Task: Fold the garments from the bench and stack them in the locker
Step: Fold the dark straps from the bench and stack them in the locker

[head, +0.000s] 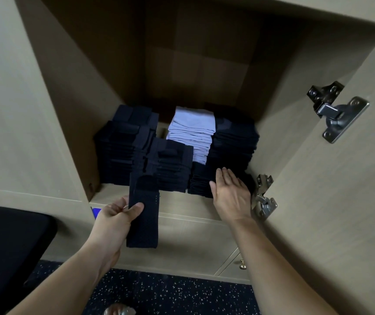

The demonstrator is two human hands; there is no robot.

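My left hand (116, 218) grips a folded dark navy garment (144, 214), held upright in front of the locker shelf (175, 204). My right hand (230, 193) lies flat with straight fingers on a low stack of dark garments (201, 183) at the shelf's front right. Inside the locker stand a tall dark stack at the left (123, 146), a shorter dark stack in front of it (173, 164), a pale lilac stack (192, 130) in the middle and a tall dark stack at the right (234, 142).
The locker door (332, 178) stands open at the right, with two metal hinges (336, 110) on its inner edge. A black padded bench (7, 242) sits at the lower left. Below is a dark speckled floor (170, 294) and a lower door with a brass knob (242, 266).
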